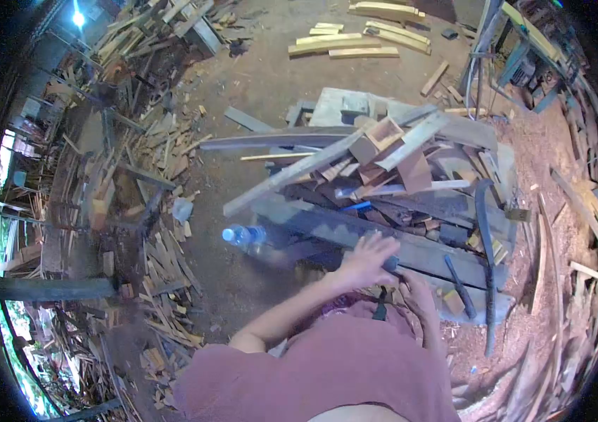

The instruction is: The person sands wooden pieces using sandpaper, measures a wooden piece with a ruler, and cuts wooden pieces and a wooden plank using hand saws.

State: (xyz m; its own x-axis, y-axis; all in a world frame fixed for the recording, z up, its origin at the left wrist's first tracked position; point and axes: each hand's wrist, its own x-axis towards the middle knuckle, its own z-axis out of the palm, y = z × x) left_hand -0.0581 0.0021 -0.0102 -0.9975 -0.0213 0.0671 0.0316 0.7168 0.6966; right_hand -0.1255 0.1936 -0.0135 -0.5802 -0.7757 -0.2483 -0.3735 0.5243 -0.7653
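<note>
My left hand [369, 257] reaches over the near edge of a long grey plank [425, 257] on the low bench, its fingers spread. Close to my body, my right hand [418, 292] is curled at a small dark object [390, 264] whose kind I cannot make out. Below the hands, a dark green strip [380, 307] shows against my shirt. Beyond them lies a pile of wood offcuts [383, 172] with a hollow wooden box [378, 139] on top. A dark bar [459, 285] and a small wood block [453, 302] lie right of my right hand.
A clear plastic bottle [244, 234] with a blue cap is left of the bench. A long dark curved bar [487, 264] crosses the bench's right end. Sawdust [524, 281] covers the right floor, scrap wood [172, 267] the left. Yellowish beams [345, 46] lie at the back.
</note>
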